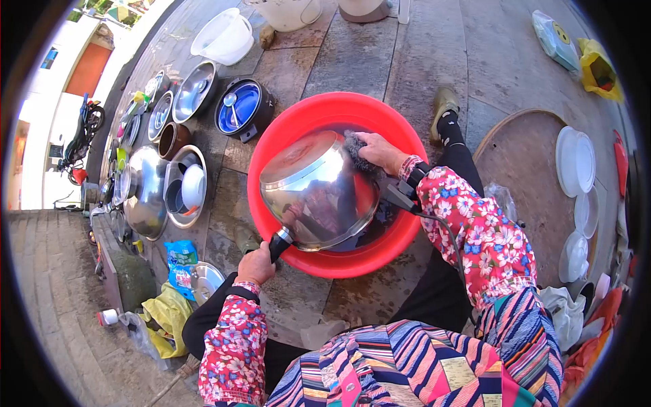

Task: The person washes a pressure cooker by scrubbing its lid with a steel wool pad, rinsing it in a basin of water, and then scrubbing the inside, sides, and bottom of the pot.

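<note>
A shiny stainless-steel pan is tilted over the red basin, its outer side and base turned up. My left hand is wrapped round its black handle, just outside the basin's near-left rim. On the far side of the pan, my right hand grips a dark grey scouring pad and presses it against the outer wall near the base. Dark water shows in the basin beside the pan. The pan's inside is hidden.
Metal bowls, a dark pot with blue inside and a large metal lid lie to the left. A round wooden board with white plastic lids lies right. A yellow bag sits near left.
</note>
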{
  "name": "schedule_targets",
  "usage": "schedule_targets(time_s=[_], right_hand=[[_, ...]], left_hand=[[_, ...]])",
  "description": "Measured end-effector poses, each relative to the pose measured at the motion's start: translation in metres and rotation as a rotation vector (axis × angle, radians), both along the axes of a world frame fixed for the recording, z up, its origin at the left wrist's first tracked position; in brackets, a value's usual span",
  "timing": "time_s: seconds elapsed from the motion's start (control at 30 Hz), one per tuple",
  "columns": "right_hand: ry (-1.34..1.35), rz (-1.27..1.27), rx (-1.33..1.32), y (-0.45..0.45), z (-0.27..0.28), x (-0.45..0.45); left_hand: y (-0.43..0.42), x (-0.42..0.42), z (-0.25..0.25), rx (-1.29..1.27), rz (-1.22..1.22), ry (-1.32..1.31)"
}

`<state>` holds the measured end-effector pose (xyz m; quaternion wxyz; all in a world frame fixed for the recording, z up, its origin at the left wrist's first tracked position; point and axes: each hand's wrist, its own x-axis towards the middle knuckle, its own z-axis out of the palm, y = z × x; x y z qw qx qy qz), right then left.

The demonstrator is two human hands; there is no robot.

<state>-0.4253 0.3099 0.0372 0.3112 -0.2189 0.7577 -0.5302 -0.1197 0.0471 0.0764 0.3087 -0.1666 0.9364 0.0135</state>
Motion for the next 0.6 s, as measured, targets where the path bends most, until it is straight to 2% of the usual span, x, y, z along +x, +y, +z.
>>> schedule_targets(time_s=[0.13,0.17,0.27,0.3,0.4,0.43,0.53,0.6], right_hand=[[0.141,-0.047,0.032,0.013,0.006,0.013],[0.201,-0.007,-0.023,0.015,-0.012,0.014],[0.574,-0.049,0.175,0.021,0.004,0.052],[0.596,-0.013,0.221,0.023,0.016,0.066],[0.778,-0.006,0.218,0.024,0.017,0.099],[0.827,0.032,0.251,0.025,0.022,0.11],[0.906,0.182,0.263,0.025,0.033,0.141],[0.922,0.247,0.195,0.015,0.046,0.16]], left_hand=[[-0.021,-0.003,-0.012,-0.102,-0.122,0.115],[-0.024,-0.001,-0.014,-0.137,-0.164,0.164],[-0.041,-0.004,-0.03,-0.203,-0.175,0.24],[-0.043,-0.007,-0.032,-0.233,-0.12,0.261],[-0.057,-0.018,-0.036,-0.247,-0.079,0.235],[-0.06,-0.028,-0.027,-0.18,0.012,0.159],[-0.073,-0.049,-0.01,-0.043,0.012,-0.136],[-0.076,-0.052,-0.014,-0.058,-0.039,-0.124]])
